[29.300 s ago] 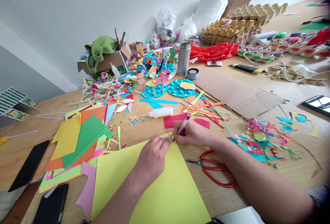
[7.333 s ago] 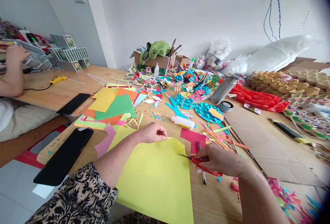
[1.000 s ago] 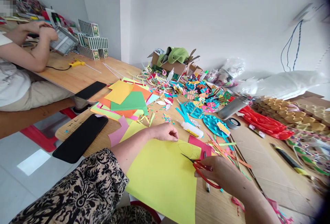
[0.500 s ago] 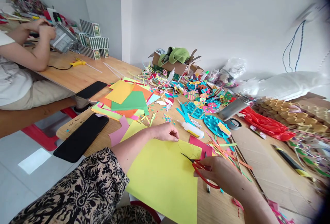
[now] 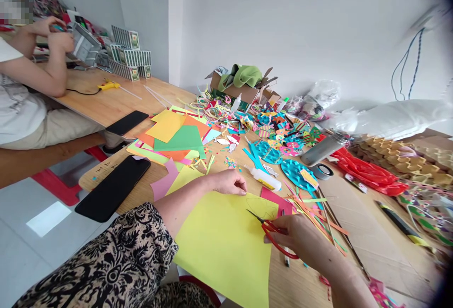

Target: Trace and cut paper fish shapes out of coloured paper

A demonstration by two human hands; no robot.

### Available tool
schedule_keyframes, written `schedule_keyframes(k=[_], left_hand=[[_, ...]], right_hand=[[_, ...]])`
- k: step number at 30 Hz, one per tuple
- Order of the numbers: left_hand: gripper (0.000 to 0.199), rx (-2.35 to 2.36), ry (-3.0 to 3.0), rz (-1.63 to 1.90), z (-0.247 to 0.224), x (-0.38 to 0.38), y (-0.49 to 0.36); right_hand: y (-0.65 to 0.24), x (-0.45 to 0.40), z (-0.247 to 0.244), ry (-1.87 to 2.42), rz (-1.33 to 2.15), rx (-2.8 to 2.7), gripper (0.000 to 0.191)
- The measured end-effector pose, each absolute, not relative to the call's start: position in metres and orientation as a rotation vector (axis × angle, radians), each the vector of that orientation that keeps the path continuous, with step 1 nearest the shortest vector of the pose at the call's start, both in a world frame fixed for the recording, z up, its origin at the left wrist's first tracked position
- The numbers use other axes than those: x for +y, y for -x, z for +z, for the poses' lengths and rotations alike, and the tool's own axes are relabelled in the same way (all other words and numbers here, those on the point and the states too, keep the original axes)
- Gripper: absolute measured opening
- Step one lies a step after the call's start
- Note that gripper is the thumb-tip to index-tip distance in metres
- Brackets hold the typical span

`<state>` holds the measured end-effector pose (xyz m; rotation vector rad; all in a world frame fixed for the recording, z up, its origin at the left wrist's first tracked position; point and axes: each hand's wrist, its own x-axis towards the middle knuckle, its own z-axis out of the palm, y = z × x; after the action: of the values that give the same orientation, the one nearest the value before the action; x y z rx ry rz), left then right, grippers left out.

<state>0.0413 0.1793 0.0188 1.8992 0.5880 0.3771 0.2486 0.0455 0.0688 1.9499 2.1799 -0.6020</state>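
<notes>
A large sheet of yellow paper (image 5: 222, 246) lies at the table's near edge, partly overhanging it. Thin pencil-like lines form a small shape near its upper right corner. My left hand (image 5: 230, 183) is closed on the sheet's top edge, thumb and fingers pinched together. In my right hand (image 5: 292, 235) is a pair of red-handled scissors (image 5: 274, 237), fingers through the handles. Their dark blades lie over the paper just below the drawn shape; the lower blade cannot be made out clearly. A pen (image 5: 286, 258) lies beside the sheet, partly under the right hand.
A glue bottle (image 5: 267, 179), red paper (image 5: 271, 197) and paper strips (image 5: 311, 209) lie beyond the sheet. Left are coloured papers (image 5: 179, 138) and a black phone (image 5: 113, 190). A steel flask (image 5: 322, 148) and tape roll (image 5: 322, 171) are right. A co-worker's hands (image 5: 58, 36) work far left.
The scissors and my right hand have shifted slightly left over the yellow paper. My left hand keeps its pinch. The co-worker's hands have moved a little, and the view has turned slightly.
</notes>
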Motion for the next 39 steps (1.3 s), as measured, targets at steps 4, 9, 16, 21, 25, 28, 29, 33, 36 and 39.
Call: schedule_keyframes(k=[4, 9, 16, 21, 25, 28, 29, 33, 36, 39], left_hand=[[0.005, 0.593, -1.908, 0.379, 0.019, 0.179, -0.041], [0.004, 0.6, -1.921, 0.382, 0.018, 0.179, -0.042], [0.005, 0.598, -1.929, 0.375, 0.018, 0.178, -0.042], [0.006, 0.605, -1.928, 0.376, 0.018, 0.178, -0.041], [0.005, 0.603, -1.931, 0.376, 0.017, 0.178, -0.042], [0.004, 0.6, -1.936, 0.375, 0.017, 0.178, -0.042], [0.004, 0.599, -1.937, 0.374, 0.017, 0.178, -0.042], [0.004, 0.598, -1.933, 0.375, 0.016, 0.178, -0.042], [0.004, 0.593, -1.927, 0.377, 0.015, 0.178, -0.042], [0.003, 0.589, -1.921, 0.377, 0.015, 0.178, -0.042]], right_hand=[[-0.246, 0.046, 0.069, -1.968, -0.56, 2.147, 0.035], [-0.243, 0.047, 0.07, -1.941, -0.56, 2.167, 0.038], [-0.243, 0.05, 0.065, -1.925, -0.592, 2.197, 0.042], [-0.245, 0.051, 0.059, -1.944, -0.627, 2.181, 0.042], [-0.245, 0.05, 0.059, -1.949, -0.597, 2.196, 0.037], [-0.243, 0.05, 0.061, -1.94, -0.598, 2.194, 0.035], [-0.242, 0.05, 0.061, -1.938, -0.598, 2.194, 0.035], [-0.238, 0.05, 0.064, -1.941, -0.609, 2.183, 0.033], [-0.238, 0.05, 0.064, -1.944, -0.657, 2.179, 0.033], [-0.238, 0.05, 0.065, -1.95, -0.674, 2.176, 0.033]])
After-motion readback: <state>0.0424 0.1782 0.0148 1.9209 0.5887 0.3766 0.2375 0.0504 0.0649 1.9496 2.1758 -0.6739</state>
